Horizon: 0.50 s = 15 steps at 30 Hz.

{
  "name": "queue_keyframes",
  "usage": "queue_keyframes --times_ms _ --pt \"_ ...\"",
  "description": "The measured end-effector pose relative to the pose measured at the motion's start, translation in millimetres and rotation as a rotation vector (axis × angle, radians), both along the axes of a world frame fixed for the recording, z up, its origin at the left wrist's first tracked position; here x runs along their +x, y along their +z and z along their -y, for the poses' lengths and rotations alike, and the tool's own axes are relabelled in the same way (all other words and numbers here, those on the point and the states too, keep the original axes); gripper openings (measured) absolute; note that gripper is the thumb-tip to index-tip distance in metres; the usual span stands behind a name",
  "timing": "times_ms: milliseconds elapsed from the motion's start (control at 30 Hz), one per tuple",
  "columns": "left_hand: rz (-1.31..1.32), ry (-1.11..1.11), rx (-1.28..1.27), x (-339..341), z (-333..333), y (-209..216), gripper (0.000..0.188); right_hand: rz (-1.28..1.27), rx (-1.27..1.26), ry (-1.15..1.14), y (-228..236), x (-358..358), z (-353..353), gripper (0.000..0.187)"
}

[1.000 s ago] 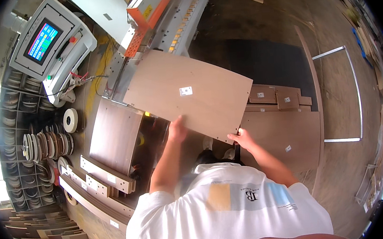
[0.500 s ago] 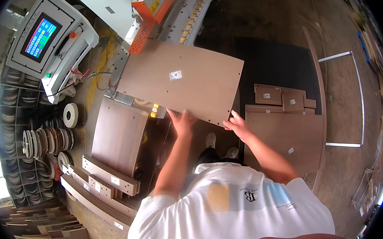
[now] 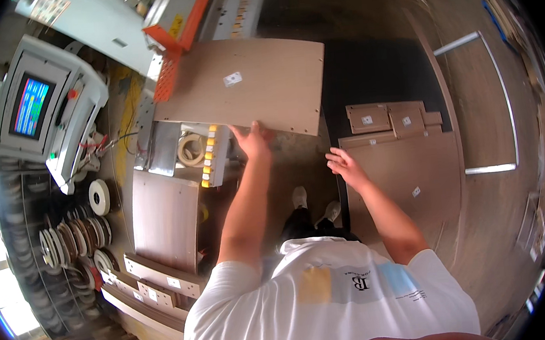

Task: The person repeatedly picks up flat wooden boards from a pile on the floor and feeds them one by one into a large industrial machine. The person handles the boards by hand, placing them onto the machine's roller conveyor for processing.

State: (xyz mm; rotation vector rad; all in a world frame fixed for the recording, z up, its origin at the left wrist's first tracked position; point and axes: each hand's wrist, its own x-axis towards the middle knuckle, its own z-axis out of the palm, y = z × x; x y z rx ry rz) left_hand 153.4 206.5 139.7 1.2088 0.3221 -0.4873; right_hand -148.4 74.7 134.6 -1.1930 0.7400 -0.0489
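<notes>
A large brown board (image 3: 264,73) with small drilled holes and a white label lies with its left end at the orange guard of a machine. My left hand (image 3: 252,142) is at the board's near edge, one digit over the top and the others spread along the edge, partly hidden. My right hand (image 3: 348,168) is off the board, near its right corner, with nothing in it and the fingers apart. Below the board's left part, a row of yellow rollers (image 3: 209,156) and a coil of pale edge banding (image 3: 191,150) show.
An orange perforated guard (image 3: 169,72) stands at the machine. A control panel with a lit screen (image 3: 32,107) is at left. Labelled brown panels (image 3: 403,178) lie stacked on the right. More boards (image 3: 166,211) and strips (image 3: 162,277) are at lower left, near banding rolls (image 3: 74,236).
The board has shifted away from me and to the left, uncovering the yellow rollers and the coil. My right hand has let go of its corner; my left hand stays at the edge.
</notes>
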Motion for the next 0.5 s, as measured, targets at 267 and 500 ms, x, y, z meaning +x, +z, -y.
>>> queue_keyframes --times_ms 267,500 --pt "0.058 -0.301 0.017 22.0 33.1 -14.0 0.087 -0.648 -0.215 -0.159 -131.3 -256.0 -71.4 0.054" --pt "-0.077 -0.850 0.419 -93.4 -29.6 -78.3 0.021 -0.938 0.079 -0.646 -209.6 -409.9 -162.2 0.044"
